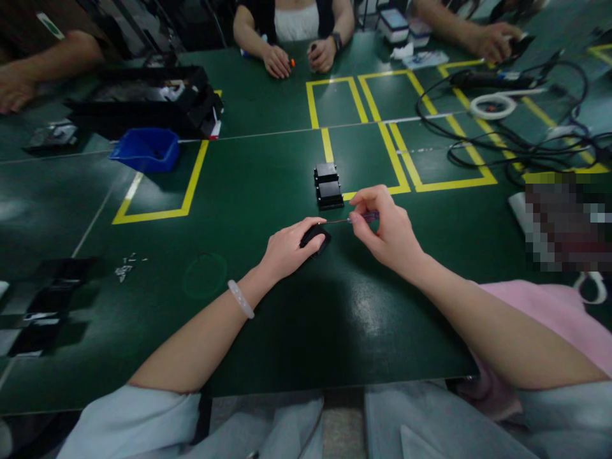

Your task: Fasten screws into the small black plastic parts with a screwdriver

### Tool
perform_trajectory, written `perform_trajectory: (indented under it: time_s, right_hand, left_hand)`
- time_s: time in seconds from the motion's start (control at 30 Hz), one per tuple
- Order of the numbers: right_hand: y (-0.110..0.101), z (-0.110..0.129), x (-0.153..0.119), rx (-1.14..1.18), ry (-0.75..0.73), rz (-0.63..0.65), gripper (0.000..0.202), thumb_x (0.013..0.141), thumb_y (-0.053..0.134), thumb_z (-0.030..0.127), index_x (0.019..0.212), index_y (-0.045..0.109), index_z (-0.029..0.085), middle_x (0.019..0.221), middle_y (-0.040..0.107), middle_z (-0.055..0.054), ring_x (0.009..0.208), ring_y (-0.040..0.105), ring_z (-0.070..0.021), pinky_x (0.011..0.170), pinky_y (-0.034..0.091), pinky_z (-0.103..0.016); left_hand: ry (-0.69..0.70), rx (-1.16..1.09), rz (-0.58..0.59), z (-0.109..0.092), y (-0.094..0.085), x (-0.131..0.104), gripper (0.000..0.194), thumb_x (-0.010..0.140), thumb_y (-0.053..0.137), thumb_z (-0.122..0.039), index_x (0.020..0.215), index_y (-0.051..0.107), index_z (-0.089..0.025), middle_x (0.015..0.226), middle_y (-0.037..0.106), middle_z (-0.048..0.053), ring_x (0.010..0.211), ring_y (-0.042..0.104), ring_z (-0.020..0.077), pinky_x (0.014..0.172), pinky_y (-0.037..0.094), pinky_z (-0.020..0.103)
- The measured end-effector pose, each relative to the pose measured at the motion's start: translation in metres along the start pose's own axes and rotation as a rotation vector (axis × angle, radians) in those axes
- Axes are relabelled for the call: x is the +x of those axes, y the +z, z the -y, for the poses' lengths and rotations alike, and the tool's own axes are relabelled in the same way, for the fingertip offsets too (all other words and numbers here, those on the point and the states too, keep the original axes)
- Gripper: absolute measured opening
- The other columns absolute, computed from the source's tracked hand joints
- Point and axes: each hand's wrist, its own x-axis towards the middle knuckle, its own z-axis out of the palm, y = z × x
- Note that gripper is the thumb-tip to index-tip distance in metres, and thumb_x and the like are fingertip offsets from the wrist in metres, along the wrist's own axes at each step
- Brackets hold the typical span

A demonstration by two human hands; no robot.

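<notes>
My left hand (292, 247) grips a small black block-shaped part (321, 242) on the green table. In my right hand (387, 226) is a thin screwdriver (368, 217), pinched by its purplish handle between thumb and fingers. Its shaft runs level to the left, and the tip ends at the black part beside my left fingers. Whether the tip sits on a screw cannot be made out. Just beyond my hands lie black parts (329, 188) of a similar look, lined up, with small shiny bits along their sides.
Loose screws (125, 266) lie to the left, near blurred dark parts (48, 306). A blue bin (147, 150) stands by a black crate (143, 102). Black cables (507, 150) and a white tape roll (492, 106) are at right. Co-workers' hands (299, 60) rest across the table.
</notes>
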Motion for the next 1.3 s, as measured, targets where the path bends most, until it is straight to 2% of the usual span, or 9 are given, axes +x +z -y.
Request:
perform_trajectory:
  time_s: [0.1, 0.27, 0.5, 0.6, 0.73, 0.9, 1.03, 1.2, 1.3]
  right_hand:
    - [0.0001, 0.0004, -0.0003, 0.009, -0.006, 0.011, 0.019, 0.089, 0.054, 0.019, 0.107, 0.051, 0.023, 0.082, 0.060, 0.001, 0.072, 0.061, -0.0150, 0.071, 0.047, -0.030]
    - [-0.0006, -0.0003, -0.0005, -0.030, 0.003, 0.019, 0.010, 0.095, 0.055, 0.033, 0.097, 0.055, 0.023, 0.081, 0.060, 0.000, 0.070, 0.059, -0.0152, 0.068, 0.045, -0.029]
    - [0.0013, 0.0003, -0.0007, -0.067, 0.004, -0.012, 0.010, 0.087, 0.057, 0.021, 0.096, 0.053, 0.023, 0.083, 0.061, 0.000, 0.071, 0.059, -0.0149, 0.068, 0.045, -0.028]
    - [0.0010, 0.0007, -0.0002, -0.090, -0.015, -0.011, 0.005, 0.089, 0.058, 0.024, 0.089, 0.053, 0.023, 0.079, 0.061, 0.000, 0.067, 0.057, -0.0142, 0.066, 0.043, -0.028]
    - [-0.0001, 0.0006, 0.0003, -0.091, -0.031, -0.020, 0.015, 0.094, 0.057, 0.033, 0.084, 0.052, 0.023, 0.073, 0.059, 0.001, 0.063, 0.053, -0.0134, 0.062, 0.040, -0.028]
    - [0.0001, 0.0010, 0.0004, -0.067, 0.016, -0.017, 0.004, 0.093, 0.054, 0.026, 0.091, 0.052, 0.023, 0.079, 0.060, 0.001, 0.067, 0.056, -0.0142, 0.065, 0.043, -0.028]
    - [-0.0002, 0.0012, 0.0010, -0.051, 0.023, -0.023, 0.009, 0.088, 0.055, 0.020, 0.095, 0.051, 0.023, 0.081, 0.060, 0.001, 0.069, 0.058, -0.0145, 0.065, 0.044, -0.028]
    - [-0.0010, 0.0005, 0.0014, -0.062, -0.003, -0.008, 0.009, 0.093, 0.056, 0.029, 0.088, 0.051, 0.023, 0.077, 0.058, 0.001, 0.066, 0.055, -0.0140, 0.063, 0.041, -0.029]
    - [-0.0004, 0.0004, 0.0005, -0.075, 0.013, -0.003, 0.005, 0.093, 0.055, 0.027, 0.091, 0.052, 0.023, 0.078, 0.058, 0.001, 0.066, 0.055, -0.0142, 0.064, 0.042, -0.029]
  left_hand:
    - [-0.003, 0.001, -0.003, 0.0002, 0.0002, 0.0002, 0.046, 0.099, 0.039, -0.051, 0.136, 0.056, -0.030, 0.127, 0.069, 0.001, 0.106, 0.067, 0.0251, 0.087, 0.048, 0.035]
    - [0.004, 0.000, -0.007, 0.0010, 0.0007, 0.0000, 0.044, 0.099, 0.040, -0.050, 0.136, 0.056, -0.031, 0.128, 0.068, 0.000, 0.107, 0.067, 0.0251, 0.086, 0.047, 0.035]
    - [0.014, -0.003, -0.014, 0.0021, 0.0011, -0.0001, 0.044, 0.100, 0.039, -0.051, 0.135, 0.056, -0.031, 0.128, 0.068, 0.000, 0.107, 0.067, 0.0247, 0.084, 0.048, 0.034]
    - [0.016, -0.004, -0.011, 0.0021, 0.0007, -0.0002, 0.045, 0.100, 0.039, -0.051, 0.136, 0.056, -0.030, 0.129, 0.068, 0.000, 0.107, 0.067, 0.0247, 0.085, 0.048, 0.034]
    - [0.014, -0.004, -0.002, 0.0010, -0.0001, -0.0003, 0.045, 0.100, 0.039, -0.050, 0.136, 0.056, -0.030, 0.129, 0.068, 0.001, 0.107, 0.066, 0.0250, 0.086, 0.048, 0.035]
    - [0.013, -0.003, -0.010, 0.0009, 0.0001, 0.0000, 0.045, 0.100, 0.039, -0.051, 0.136, 0.056, -0.030, 0.128, 0.068, 0.000, 0.107, 0.067, 0.0248, 0.086, 0.048, 0.035]
    - [0.008, 0.004, -0.012, 0.0010, 0.0008, 0.0001, 0.045, 0.099, 0.039, -0.052, 0.135, 0.056, -0.031, 0.127, 0.069, 0.000, 0.105, 0.067, 0.0248, 0.086, 0.048, 0.035]
    - [0.012, 0.004, -0.016, 0.0003, 0.0006, -0.0001, 0.045, 0.099, 0.039, -0.051, 0.136, 0.056, -0.031, 0.127, 0.069, 0.000, 0.104, 0.068, 0.0248, 0.086, 0.048, 0.035]
    - [0.006, 0.003, -0.014, 0.0002, 0.0002, 0.0000, 0.045, 0.099, 0.039, -0.051, 0.135, 0.057, -0.031, 0.127, 0.069, 0.001, 0.104, 0.068, 0.0247, 0.086, 0.048, 0.035]
